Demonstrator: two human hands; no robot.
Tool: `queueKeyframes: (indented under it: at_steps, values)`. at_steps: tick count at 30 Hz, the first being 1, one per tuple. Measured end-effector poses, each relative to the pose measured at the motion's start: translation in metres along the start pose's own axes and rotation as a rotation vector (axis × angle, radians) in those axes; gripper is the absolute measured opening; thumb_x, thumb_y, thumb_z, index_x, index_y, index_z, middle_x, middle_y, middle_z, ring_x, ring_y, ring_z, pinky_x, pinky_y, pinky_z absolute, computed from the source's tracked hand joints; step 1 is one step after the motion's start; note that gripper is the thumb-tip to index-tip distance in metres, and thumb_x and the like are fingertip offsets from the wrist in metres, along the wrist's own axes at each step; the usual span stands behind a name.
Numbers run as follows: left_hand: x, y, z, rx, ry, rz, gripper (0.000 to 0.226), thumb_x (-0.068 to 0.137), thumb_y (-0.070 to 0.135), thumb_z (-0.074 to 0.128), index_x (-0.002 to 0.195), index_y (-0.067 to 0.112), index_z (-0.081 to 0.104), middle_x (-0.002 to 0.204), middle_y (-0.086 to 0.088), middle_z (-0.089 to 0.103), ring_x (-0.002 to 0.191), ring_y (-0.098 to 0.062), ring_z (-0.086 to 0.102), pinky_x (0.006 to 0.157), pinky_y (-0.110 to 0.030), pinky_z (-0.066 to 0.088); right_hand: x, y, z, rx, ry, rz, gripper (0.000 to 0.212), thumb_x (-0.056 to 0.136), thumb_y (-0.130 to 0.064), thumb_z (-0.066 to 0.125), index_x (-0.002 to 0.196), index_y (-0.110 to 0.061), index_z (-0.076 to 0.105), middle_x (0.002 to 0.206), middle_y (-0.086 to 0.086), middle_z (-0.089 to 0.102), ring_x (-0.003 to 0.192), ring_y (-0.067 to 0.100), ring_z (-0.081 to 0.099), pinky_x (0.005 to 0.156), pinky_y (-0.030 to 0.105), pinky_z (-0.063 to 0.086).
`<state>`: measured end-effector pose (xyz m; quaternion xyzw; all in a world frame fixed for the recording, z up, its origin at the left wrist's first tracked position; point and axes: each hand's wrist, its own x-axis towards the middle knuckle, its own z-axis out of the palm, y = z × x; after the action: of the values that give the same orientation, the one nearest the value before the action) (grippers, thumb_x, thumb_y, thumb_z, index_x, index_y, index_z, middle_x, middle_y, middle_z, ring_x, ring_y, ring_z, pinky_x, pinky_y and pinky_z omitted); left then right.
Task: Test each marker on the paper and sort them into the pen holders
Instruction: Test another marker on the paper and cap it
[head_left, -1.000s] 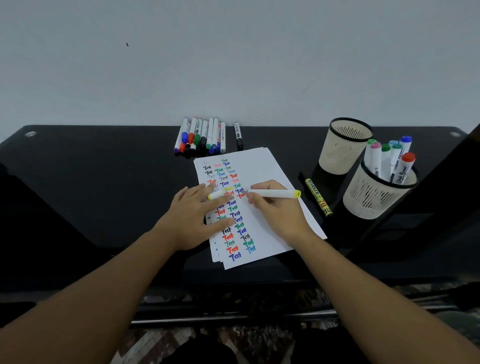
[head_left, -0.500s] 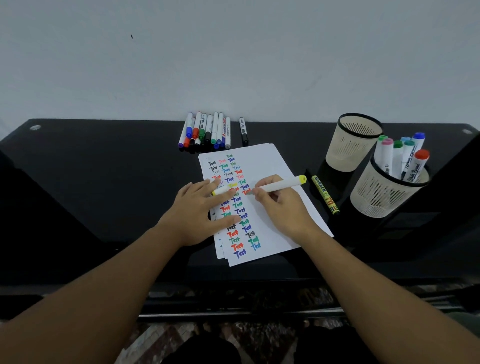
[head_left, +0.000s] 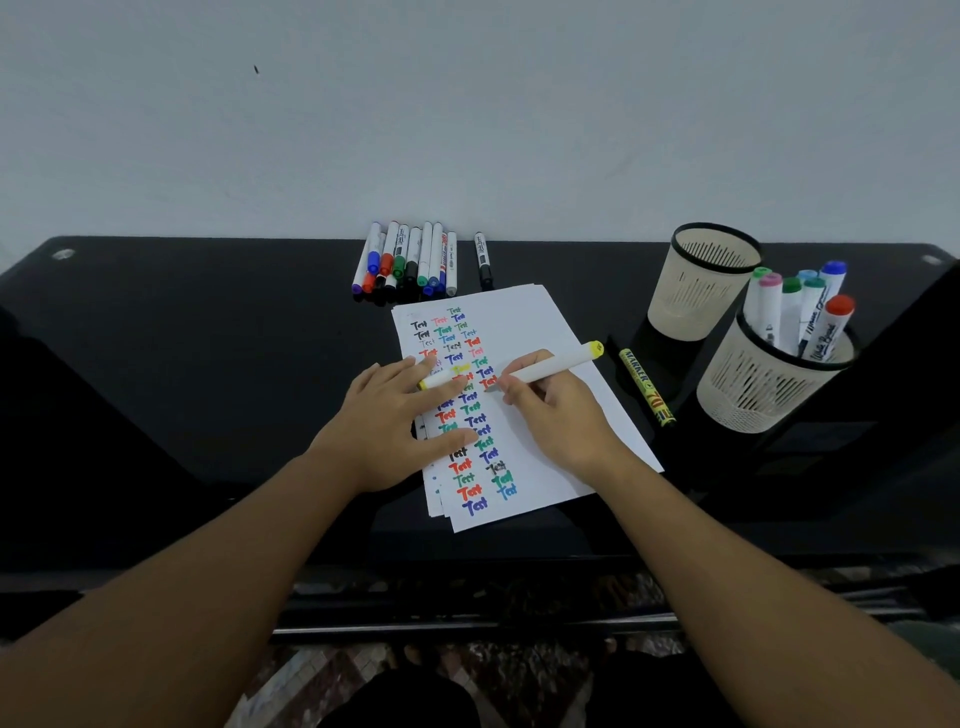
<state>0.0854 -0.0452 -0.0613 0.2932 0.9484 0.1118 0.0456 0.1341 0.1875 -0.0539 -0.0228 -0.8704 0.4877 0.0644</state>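
Gripping cylindrical white marker (head_left: 550, 370), right hand (head_left: 558, 415), tip on flat paper (head_left: 540, 322)

I see two bare forearms entering from the bottom corners of the head view, with no sleeves on either one as far as the frame shows them. The wrists carry no watch, band or bracelet that I can make out. The left hand (head_left: 387, 415) and the right hand (head_left: 558, 415) are both ungloved, and I spot no rings on the fingers that show. The fingernails look short and plain, though they are too small for me to judge further. Low in the centre, between the forearms, I catch a dark garment, likely clothing over the lap, too dim for detail.
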Motion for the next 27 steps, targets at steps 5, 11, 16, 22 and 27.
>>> queueKeyframes:
  at_steps: [5,11,16,22,27]
  values:
    - [-0.0005,0.0007,-0.0003,0.000,0.004,0.001,0.087,0.076,0.097,0.014,0.153,0.056,0.021,0.168,0.012,0.010,0.155,-0.014,0.005,0.125,-0.047,0.001,-0.0002,-0.0003,0.0002,-0.027,-0.008,-0.009,0.009,0.104,-0.040,0.057,0.103,-0.035,0.064,0.098,-0.014,0.070,0.095,0.009,0.067,0.090,0.047,0.057]
    - [-0.0010,0.0001,0.0006,-0.002,0.014,0.002,0.086,0.077,0.096,0.016,0.153,0.056,0.023,0.168,0.011,0.011,0.155,-0.015,0.006,0.126,-0.047,0.002,-0.0021,-0.0028,-0.0007,-0.046,0.017,0.001,0.013,0.105,-0.039,0.054,0.108,-0.030,0.063,0.095,-0.014,0.069,0.092,0.009,0.065,0.088,0.043,0.056]
    - [-0.0007,0.0001,0.0006,-0.007,0.023,0.006,0.085,0.077,0.095,0.017,0.152,0.056,0.024,0.168,0.011,0.012,0.155,-0.014,0.007,0.125,-0.047,0.002,-0.0038,-0.0041,-0.0028,-0.062,-0.004,-0.008,0.013,0.105,-0.039,0.054,0.108,-0.029,0.061,0.093,-0.011,0.068,0.090,0.011,0.065,0.086,0.044,0.056]
    - [-0.0007,-0.0002,0.0010,-0.008,0.032,0.005,0.084,0.078,0.094,0.018,0.153,0.055,0.025,0.168,0.010,0.014,0.155,-0.015,0.008,0.125,-0.047,0.004,-0.0048,-0.0050,-0.0036,-0.002,0.020,0.016,0.013,0.105,-0.038,0.055,0.107,-0.027,0.062,0.092,-0.010,0.068,0.090,0.011,0.064,0.087,0.044,0.055]
    - [-0.0007,-0.0010,0.0027,-0.015,0.041,0.008,0.084,0.079,0.095,0.019,0.153,0.055,0.026,0.168,0.011,0.014,0.155,-0.015,0.009,0.125,-0.047,0.005,-0.0038,-0.0040,-0.0040,-0.004,0.024,0.036,0.013,0.105,-0.038,0.054,0.107,-0.029,0.062,0.094,-0.012,0.068,0.093,0.010,0.064,0.089,0.042,0.054]
